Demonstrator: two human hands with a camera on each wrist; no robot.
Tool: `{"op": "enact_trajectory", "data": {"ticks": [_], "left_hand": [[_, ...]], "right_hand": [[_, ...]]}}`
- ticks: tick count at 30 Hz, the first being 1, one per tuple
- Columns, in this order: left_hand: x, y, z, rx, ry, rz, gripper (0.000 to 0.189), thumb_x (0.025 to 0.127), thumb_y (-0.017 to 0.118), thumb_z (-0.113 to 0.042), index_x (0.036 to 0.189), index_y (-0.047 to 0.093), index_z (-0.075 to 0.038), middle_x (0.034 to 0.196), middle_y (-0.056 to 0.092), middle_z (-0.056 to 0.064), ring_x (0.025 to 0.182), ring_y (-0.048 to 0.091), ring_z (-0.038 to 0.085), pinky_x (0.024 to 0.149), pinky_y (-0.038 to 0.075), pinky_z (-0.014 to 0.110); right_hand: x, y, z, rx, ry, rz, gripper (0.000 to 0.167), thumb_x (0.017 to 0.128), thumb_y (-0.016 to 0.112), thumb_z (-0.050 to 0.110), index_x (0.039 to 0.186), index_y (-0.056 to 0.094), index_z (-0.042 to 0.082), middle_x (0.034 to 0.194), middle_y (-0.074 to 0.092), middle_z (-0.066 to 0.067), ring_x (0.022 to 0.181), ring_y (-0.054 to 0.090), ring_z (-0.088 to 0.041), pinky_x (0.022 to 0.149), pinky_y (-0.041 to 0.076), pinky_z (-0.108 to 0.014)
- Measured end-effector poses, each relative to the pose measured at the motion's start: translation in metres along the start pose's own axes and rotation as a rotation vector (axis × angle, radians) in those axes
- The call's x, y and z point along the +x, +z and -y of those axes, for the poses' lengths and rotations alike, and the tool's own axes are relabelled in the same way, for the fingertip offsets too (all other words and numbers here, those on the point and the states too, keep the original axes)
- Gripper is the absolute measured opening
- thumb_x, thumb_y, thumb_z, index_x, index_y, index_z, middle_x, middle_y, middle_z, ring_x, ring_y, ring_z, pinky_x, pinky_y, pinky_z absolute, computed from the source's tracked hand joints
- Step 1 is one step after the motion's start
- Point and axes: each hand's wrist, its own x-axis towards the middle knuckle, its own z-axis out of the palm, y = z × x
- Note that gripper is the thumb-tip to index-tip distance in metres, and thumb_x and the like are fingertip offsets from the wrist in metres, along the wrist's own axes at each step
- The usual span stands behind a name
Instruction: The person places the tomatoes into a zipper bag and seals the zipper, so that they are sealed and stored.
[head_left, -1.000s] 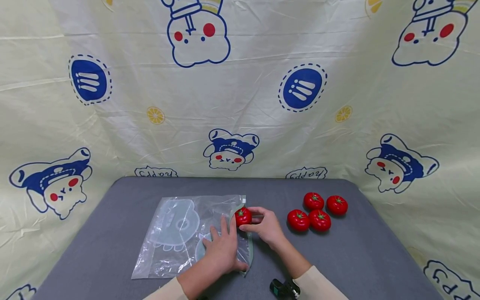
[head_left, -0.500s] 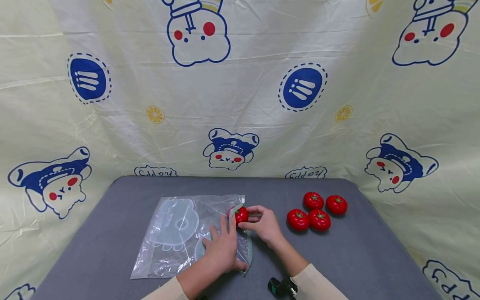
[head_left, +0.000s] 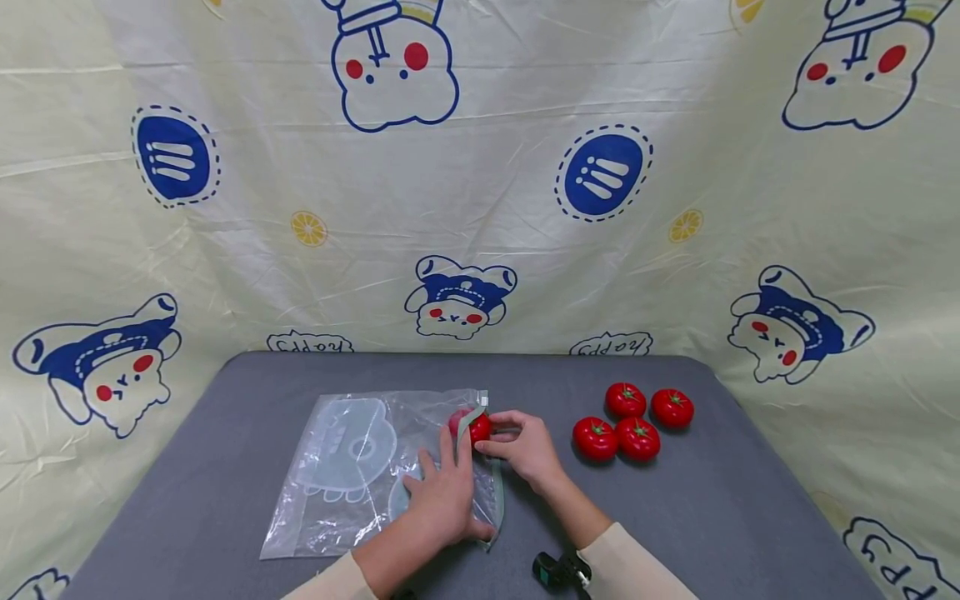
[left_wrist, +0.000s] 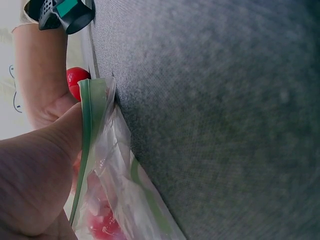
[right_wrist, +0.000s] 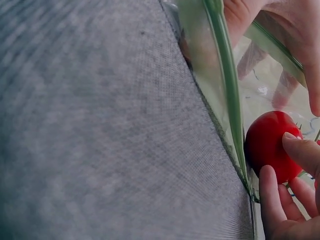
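A clear zip bag (head_left: 315, 521) with a green-edged mouth lies flat on the grey table, its mouth facing right. My left hand (head_left: 444, 496) rests on it with fingers spread, the index finger along the mouth's edge and the thumb at its near end. In the right wrist view the green strips (right_wrist: 227, 75) stand apart there. Between thumb and fingertips my right hand (head_left: 527, 450) grips a red tomato (head_left: 480, 427) at the mouth. The tomato's left part shows paler through the plastic, with the bag's edge crossing over it.
Several red tomatoes (head_left: 639, 439) sit grouped on the grey table (head_left: 720, 500) to the right of my hands. A patterned cloth (head_left: 517, 225) hangs behind the table's far edge. A black wrist camera (head_left: 561, 572) is on the right forearm.
My right hand has pushed the tomato slightly left, so its left part has passed under the bag's edge. The left hand has stayed in place on the bag.
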Motion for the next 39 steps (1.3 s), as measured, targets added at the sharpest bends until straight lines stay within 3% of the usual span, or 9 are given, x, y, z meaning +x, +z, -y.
{"op": "enact_trajectory", "data": {"ticks": [10, 18, 33, 39], "left_hand": [[0.001, -0.002, -0.001, -0.004, -0.002, 0.019, 0.138, 0.055, 0.099, -0.052, 0.161, 0.018, -0.015, 0.170, 0.011, 0.020, 0.145, 0.028, 0.061, 0.102, 0.031, 0.085], [0.000, 0.000, 0.000, 0.006, 0.015, -0.018, 0.140, 0.054, 0.099, -0.053, 0.162, 0.018, -0.016, 0.172, 0.001, 0.018, 0.143, 0.031, 0.062, 0.100, 0.034, 0.085], [0.000, 0.001, 0.000, 0.015, 0.016, -0.015, 0.139, 0.055, 0.099, -0.053, 0.162, 0.019, -0.015, 0.172, -0.002, 0.018, 0.143, 0.032, 0.062, 0.099, 0.035, 0.084], [0.000, 0.001, 0.001, 0.021, 0.025, -0.035, 0.142, 0.053, 0.099, -0.055, 0.163, 0.018, -0.016, 0.172, -0.001, 0.018, 0.142, 0.033, 0.062, 0.098, 0.035, 0.084]], "right_hand": [[0.004, 0.002, 0.000, -0.012, -0.005, 0.003, 0.034, 0.082, 0.087, 0.015, 0.112, 0.075, 0.004, 0.103, 0.078, -0.013, 0.090, 0.077, -0.023, 0.087, 0.062, -0.037], [0.009, 0.006, 0.004, -0.003, -0.029, -0.002, 0.026, 0.083, 0.085, 0.009, 0.106, 0.078, -0.001, 0.099, 0.079, -0.017, 0.084, 0.078, -0.024, 0.080, 0.064, -0.036], [0.003, -0.006, -0.001, 0.102, -0.017, 0.090, 0.034, 0.087, 0.082, 0.010, 0.116, 0.073, -0.005, 0.111, 0.076, -0.022, 0.092, 0.078, -0.025, 0.083, 0.063, -0.037], [-0.005, -0.015, 0.001, 0.056, -0.039, 0.090, 0.034, 0.088, 0.082, 0.013, 0.118, 0.074, -0.002, 0.115, 0.076, -0.020, 0.096, 0.077, -0.024, 0.086, 0.062, -0.037]]}}
